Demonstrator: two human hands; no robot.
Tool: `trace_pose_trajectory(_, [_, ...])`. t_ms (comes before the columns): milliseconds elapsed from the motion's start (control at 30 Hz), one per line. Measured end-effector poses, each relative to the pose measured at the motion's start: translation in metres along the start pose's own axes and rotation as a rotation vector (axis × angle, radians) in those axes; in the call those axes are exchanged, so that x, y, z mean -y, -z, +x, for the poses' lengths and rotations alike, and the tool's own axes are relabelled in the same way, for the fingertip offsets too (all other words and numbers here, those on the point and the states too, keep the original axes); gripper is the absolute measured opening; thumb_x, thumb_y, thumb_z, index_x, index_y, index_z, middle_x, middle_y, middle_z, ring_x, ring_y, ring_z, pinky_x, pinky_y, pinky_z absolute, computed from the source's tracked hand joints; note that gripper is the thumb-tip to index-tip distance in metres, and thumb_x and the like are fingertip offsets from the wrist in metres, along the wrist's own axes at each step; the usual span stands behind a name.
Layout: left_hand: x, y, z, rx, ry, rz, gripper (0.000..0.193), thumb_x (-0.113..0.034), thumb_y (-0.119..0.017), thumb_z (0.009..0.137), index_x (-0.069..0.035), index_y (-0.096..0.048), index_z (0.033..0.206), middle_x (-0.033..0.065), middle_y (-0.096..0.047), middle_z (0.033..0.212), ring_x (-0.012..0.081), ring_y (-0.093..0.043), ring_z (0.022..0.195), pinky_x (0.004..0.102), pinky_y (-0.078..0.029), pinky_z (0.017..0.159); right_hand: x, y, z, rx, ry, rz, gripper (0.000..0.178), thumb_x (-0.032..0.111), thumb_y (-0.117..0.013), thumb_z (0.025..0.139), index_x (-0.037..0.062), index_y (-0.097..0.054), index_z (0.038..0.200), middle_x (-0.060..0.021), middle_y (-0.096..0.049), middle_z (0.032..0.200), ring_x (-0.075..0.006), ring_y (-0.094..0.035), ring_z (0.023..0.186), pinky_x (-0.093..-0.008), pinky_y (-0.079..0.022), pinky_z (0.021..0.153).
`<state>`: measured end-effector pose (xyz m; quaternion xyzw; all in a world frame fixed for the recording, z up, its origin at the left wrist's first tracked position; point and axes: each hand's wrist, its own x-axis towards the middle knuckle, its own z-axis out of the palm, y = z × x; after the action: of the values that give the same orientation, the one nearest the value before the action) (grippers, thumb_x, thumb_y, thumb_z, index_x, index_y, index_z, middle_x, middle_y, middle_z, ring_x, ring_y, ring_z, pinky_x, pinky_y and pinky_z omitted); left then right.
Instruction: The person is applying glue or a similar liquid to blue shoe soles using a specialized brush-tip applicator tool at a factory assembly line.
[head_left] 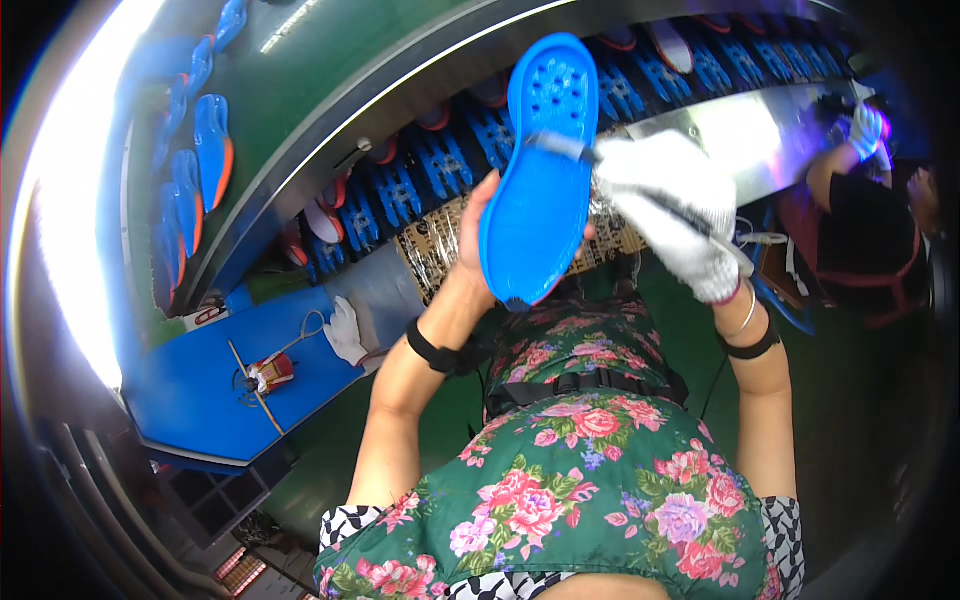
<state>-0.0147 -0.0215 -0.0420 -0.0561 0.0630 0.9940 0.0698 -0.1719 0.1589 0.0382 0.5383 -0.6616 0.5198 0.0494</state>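
Observation:
A blue shoe sole [548, 215] is held up by my bare left hand [474, 235]. My fingers wrap round its left edge, and fingertips show at its right edge. The sole's cupped, wet-looking inner side faces me, with several small holes near the far end. My right hand [675, 205], in a white knitted glove, is closed round a thin brush [562, 147]. The brush's pale bristles lie over the sole just below the holes; whether they touch it I cannot tell. Part of the handle shows across the glove's palm.
A row of blue clamps [445, 168] with shoe parts runs along the far side. Blue-and-orange soles [213, 150] lie at upper left. The blue table [200, 395] bears a small red container [272, 374], a stick and a white glove [344, 330]. Another person [860, 225] works at right.

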Motion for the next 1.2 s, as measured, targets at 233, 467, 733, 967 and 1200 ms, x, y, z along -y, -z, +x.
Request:
trace_pose_trajectory(233, [0.002,-0.019,-0.038,-0.068,-0.123,0.0,0.108,-0.077,-0.058,0.084,-0.004,-0.027,0.157,0.029,-0.042,0.15,0.0541,-0.054,0.122,0.0653,-0.051,0.096,0.011,-0.006,0.012,0.055,-0.051,0.475,0.018,-0.003,-0.08,0.075,0.0017,-0.076,0.092,-0.0148,-0.075,0.097,-0.0236,-0.07,0.087,-0.0349,-0.055,0.078])
trace_pose_trajectory(467, [-0.121,-0.074,-0.083,0.423,-0.43,0.34,0.131,-0.055,-0.089,0.069,-0.003,-0.009,0.159,0.029,-0.019,0.16,0.0529,-0.047,0.128,0.0606,-0.055,0.097,0.004,-0.012,-0.008,-0.222,-0.587,0.925,0.019,-0.002,-0.07,0.086,-0.0045,-0.074,0.104,-0.0182,-0.074,0.111,-0.0206,-0.071,0.095,-0.0324,-0.056,0.088])
trace_pose_trajectory(733, [-0.222,-0.075,-0.083,0.081,-0.933,-0.141,0.105,-0.068,-0.05,0.095,-0.001,-0.002,0.161,0.0264,-0.009,0.166,0.0446,-0.018,0.152,0.057,-0.027,0.122,-0.013,-0.067,-0.053,-0.071,-0.725,0.788,0.02,0.005,-0.074,0.088,0.0007,-0.077,0.107,-0.0049,-0.076,0.095,-0.0105,-0.068,0.084,-0.0261,-0.054,0.077])
trace_pose_trajectory(967, [-0.134,-0.076,-0.024,-0.386,-1.216,0.697,0.065,-0.029,-0.049,0.105,0.008,-0.028,0.153,0.0291,-0.042,0.151,0.0372,-0.046,0.14,0.045,-0.039,0.117,-0.025,-0.069,-0.086,-0.236,-0.847,0.951,0.017,-0.003,-0.073,0.084,-0.003,-0.077,0.101,-0.0088,-0.076,0.094,-0.015,-0.071,0.085,-0.0277,-0.056,0.078])
trace_pose_trajectory(1200, [-0.105,-0.13,0.112,-0.378,-0.791,1.462,0.064,-0.016,-0.064,0.097,0.002,-0.039,0.152,0.0205,-0.056,0.137,0.0262,-0.056,0.125,0.0404,-0.045,0.108,-0.045,-0.057,-0.113,-0.398,-0.969,0.963,0.021,-0.002,-0.071,0.086,-0.0037,-0.076,0.106,-0.01,-0.077,0.098,-0.0146,-0.07,0.083,-0.0262,-0.055,0.075])
